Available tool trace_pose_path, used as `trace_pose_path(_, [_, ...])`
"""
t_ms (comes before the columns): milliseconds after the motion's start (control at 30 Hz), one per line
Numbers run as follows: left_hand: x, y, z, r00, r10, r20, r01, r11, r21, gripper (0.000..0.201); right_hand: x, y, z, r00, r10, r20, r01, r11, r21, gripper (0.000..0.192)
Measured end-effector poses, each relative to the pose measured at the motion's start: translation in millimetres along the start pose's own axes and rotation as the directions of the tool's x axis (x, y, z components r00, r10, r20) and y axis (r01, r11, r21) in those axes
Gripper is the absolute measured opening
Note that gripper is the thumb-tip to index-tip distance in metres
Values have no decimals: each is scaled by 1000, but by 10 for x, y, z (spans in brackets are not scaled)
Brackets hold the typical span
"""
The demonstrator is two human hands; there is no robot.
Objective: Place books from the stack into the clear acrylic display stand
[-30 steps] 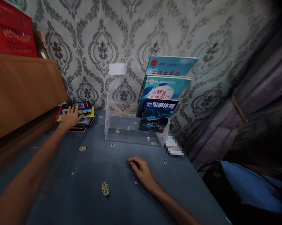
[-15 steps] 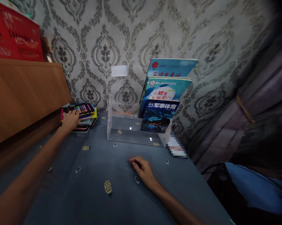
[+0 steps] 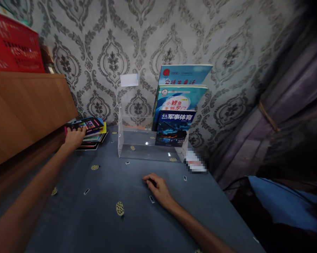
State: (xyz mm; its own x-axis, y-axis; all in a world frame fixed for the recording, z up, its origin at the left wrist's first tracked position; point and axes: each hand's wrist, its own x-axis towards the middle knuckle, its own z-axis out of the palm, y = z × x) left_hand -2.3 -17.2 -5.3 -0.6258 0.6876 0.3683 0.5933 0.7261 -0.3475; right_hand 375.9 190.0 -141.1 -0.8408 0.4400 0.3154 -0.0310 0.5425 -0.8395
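Observation:
At the left, my left hand [image 3: 75,137] reaches to a stack of books [image 3: 91,142] lying on the table. Its fingers bend over the near edge of the dark-covered book [image 3: 86,123] on top; the thumb is hidden. My right hand [image 3: 158,188] rests on the tablecloth with loosely curled fingers, a small gap by the thumb and nothing visible in it. Beyond it stands a clear acrylic book rack [image 3: 137,151]. On its right side several books stand upright in tiers: a dark blue military magazine [image 3: 174,128] in front, a teal picture book [image 3: 182,93] behind, and a taller blue book [image 3: 190,72] at the back.
A wooden cabinet [image 3: 29,116] with a red plastic basket [image 3: 16,45] on it borders the left side. A pixelated white item [image 3: 195,161] lies right of the rack. A tied curtain [image 3: 243,133] hangs at the right, past the edge of the blue-grey tablecloth [image 3: 103,218].
My left hand has slid slightly on the stack, and the dark top book sits a little askew, showing more blue behind it. The view has shifted a bit; my right hand keeps its place.

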Motion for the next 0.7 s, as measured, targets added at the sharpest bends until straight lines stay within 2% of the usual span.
trace_pose_path(267, [-380,256,-198,1000,25,2,-25,996,81,48,-2,22,-6,1000,-12,28,12,1000,14,22])
trace_pose_path(367, [-498,361,-234,1000,-7,-18,9,995,97,47,5,39,1,999,-19,32,18,1000,11,22])
trace_pose_path(500, [-510,477,-148,998,-49,-32,50,998,47,64,-2,17,2,999,-23,25,23,1000,-1,22])
trace_pose_path(700, [-603,636,54,993,-112,28,112,994,1,66,-33,-27,-18,999,-27,32,28,999,-27,22])
